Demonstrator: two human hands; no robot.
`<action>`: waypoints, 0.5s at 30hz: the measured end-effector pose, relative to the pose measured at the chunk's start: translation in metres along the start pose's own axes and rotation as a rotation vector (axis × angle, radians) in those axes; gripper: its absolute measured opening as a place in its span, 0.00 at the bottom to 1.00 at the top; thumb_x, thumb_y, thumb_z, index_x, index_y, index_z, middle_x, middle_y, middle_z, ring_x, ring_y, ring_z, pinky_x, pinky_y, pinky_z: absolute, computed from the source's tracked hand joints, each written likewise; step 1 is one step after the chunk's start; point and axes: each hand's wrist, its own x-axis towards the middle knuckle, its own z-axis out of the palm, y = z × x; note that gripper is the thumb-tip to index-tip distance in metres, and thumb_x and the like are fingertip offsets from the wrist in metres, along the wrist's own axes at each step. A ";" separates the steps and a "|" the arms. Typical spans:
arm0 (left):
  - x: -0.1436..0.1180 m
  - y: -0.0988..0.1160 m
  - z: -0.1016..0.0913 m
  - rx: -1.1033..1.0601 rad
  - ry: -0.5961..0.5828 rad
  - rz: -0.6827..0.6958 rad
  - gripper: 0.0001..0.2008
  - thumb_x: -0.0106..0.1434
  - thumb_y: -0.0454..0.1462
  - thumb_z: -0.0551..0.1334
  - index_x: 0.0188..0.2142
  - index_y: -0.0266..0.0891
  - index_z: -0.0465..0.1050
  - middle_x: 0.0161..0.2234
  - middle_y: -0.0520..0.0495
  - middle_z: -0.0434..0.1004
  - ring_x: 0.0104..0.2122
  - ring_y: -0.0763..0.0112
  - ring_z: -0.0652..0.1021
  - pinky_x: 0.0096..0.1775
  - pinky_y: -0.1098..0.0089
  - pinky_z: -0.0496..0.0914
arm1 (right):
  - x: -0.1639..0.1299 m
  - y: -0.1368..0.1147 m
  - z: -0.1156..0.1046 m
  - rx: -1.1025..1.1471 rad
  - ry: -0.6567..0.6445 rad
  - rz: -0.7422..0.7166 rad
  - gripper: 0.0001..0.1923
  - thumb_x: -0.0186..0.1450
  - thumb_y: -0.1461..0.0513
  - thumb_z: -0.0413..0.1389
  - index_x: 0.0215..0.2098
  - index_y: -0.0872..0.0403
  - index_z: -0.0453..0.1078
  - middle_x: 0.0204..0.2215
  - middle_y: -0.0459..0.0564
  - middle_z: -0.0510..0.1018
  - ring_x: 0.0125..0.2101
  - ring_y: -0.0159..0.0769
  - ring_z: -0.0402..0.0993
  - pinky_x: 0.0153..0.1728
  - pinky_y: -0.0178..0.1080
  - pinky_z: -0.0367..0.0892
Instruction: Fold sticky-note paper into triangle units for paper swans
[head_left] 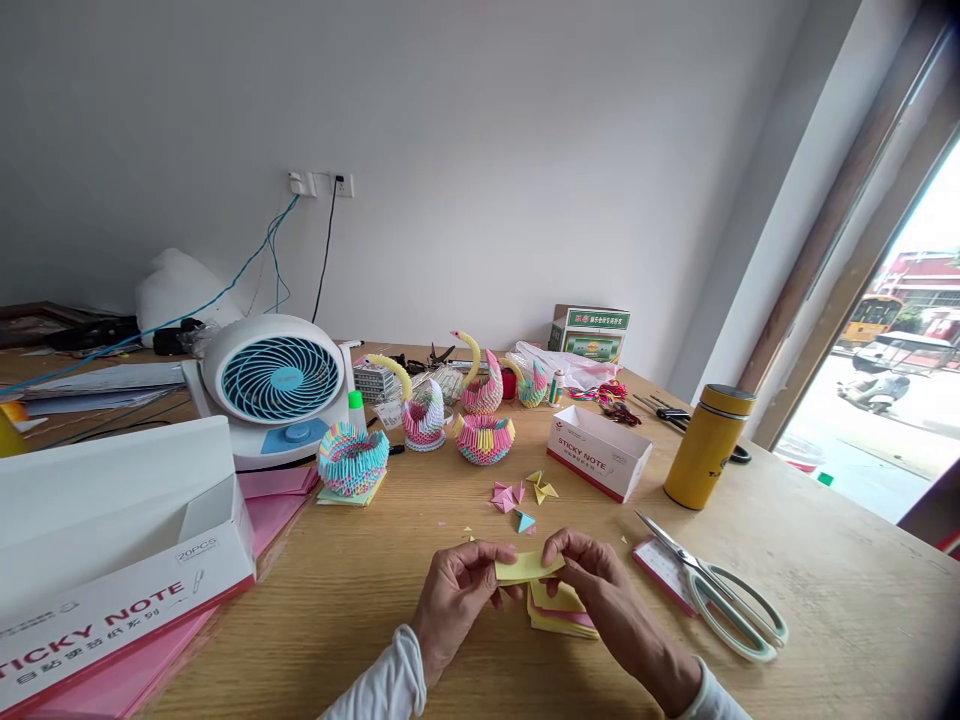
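Near the front edge of the wooden desk point(825, 620), both hands are closed on a small folded strip of yellow paper point(527, 567), held just above the desk. The left hand point(456, 595) pinches the strip's left end between thumb and fingers, and the right hand point(600, 590) pinches its right end; the two hands are close together, joined only by the paper. Directly under the strip lies a short stack of yellow and pink paper squares point(559, 610), partly covered by the right hand.

Just beyond the hands, a few small folded paper triangles in pink, yellow and blue point(521, 497) are scattered on the desk. To the right lie white-handled scissors point(720, 590), their blades resting over a pink-edged pad point(660, 565). Farther right stands an upright yellow metal flask with a lid point(707, 445). Between the flask and the triangles sits an open white and red box marked STICKY NOTE point(598, 452).

At the far middle stand several modular paper models: a multicoloured round paper basket point(352, 458) on the left, a pink and yellow paper bowl point(484, 438), and paper swans with yellow necks point(480, 380) behind it. A white desk fan with a blue grille point(276, 385) stands to the far left of them. At the near left a large white sticky-note carton point(120, 560) rests on sheets of pink paper point(277, 500). A green and white cardboard box point(590, 333) sits against the far wall.
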 end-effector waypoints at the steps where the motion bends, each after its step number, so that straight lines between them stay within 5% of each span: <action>1: -0.001 0.002 0.001 -0.002 0.005 -0.008 0.14 0.51 0.44 0.69 0.29 0.33 0.77 0.21 0.47 0.78 0.22 0.70 0.77 0.24 0.73 0.67 | 0.000 0.000 0.000 -0.001 -0.006 0.004 0.11 0.59 0.55 0.59 0.27 0.54 0.69 0.22 0.43 0.70 0.25 0.33 0.68 0.29 0.34 0.65; 15: -0.001 0.001 -0.002 -0.073 0.022 -0.117 0.15 0.52 0.43 0.70 0.29 0.32 0.74 0.25 0.49 0.75 0.25 0.72 0.75 0.29 0.72 0.69 | -0.004 0.000 -0.002 -0.056 -0.047 0.002 0.07 0.62 0.59 0.54 0.31 0.53 0.71 0.24 0.43 0.71 0.28 0.35 0.70 0.34 0.35 0.66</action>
